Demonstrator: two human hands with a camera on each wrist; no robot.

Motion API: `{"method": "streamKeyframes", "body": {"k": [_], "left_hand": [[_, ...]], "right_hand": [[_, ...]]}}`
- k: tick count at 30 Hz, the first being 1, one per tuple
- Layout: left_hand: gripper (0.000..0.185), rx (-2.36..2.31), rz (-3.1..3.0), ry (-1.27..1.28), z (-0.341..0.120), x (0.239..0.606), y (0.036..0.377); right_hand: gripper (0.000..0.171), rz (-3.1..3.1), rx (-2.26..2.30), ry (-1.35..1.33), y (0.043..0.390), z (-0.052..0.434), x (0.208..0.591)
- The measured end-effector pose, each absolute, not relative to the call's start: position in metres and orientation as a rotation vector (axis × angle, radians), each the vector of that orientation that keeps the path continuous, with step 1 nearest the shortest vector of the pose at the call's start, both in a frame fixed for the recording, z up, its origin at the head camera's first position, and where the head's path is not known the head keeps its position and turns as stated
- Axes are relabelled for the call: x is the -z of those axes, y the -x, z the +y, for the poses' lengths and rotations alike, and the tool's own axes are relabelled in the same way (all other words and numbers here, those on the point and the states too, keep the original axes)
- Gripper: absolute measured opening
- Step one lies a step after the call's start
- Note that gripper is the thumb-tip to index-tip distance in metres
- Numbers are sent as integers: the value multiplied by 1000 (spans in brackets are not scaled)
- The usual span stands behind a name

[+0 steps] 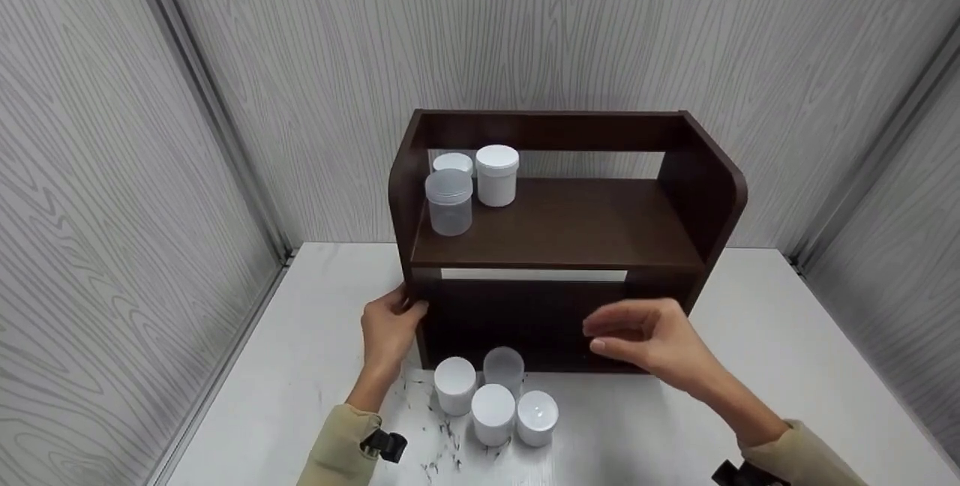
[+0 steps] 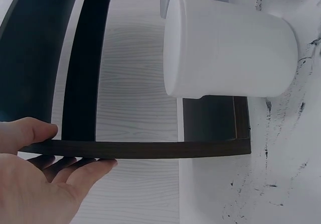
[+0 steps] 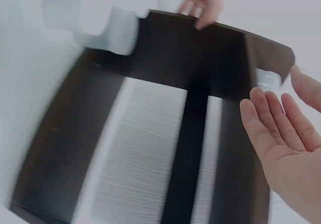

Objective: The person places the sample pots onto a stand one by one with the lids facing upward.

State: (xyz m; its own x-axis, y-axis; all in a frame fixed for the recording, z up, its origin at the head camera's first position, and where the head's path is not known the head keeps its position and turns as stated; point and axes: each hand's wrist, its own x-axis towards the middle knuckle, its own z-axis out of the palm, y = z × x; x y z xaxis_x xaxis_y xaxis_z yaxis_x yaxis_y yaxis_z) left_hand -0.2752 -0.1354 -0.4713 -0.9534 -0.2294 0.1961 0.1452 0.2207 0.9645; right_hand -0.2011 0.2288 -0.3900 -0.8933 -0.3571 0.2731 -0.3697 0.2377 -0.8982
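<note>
Both hands: left hand (image 1: 390,325) grips shelf (image 1: 559,227) side, right hand (image 1: 649,340) hovers spread, blurred.

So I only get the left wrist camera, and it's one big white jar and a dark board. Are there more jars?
Observer: Yes. The head view shows four jars clustered on the table in front of the shelf.
Operator: Any up high?
Observer: Three jars stand at the left end of its upper board.
Operator: Where's the other hand?
Observer: The right hand hovers open before the shelf's lower part, holding nothing.
</note>
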Motion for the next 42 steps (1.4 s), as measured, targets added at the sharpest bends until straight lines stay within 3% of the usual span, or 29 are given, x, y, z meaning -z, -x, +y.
{"method": "streamKeyframes", "body": {"k": [18, 42], "left_hand": [[47, 1798, -2191, -67, -134, 472, 274], [46, 1817, -2182, -33, -135, 472, 274]], "right_hand": [[27, -2638, -1795, -619, 180, 250, 480], [44, -2635, -1734, -674, 177, 221, 520]]}}
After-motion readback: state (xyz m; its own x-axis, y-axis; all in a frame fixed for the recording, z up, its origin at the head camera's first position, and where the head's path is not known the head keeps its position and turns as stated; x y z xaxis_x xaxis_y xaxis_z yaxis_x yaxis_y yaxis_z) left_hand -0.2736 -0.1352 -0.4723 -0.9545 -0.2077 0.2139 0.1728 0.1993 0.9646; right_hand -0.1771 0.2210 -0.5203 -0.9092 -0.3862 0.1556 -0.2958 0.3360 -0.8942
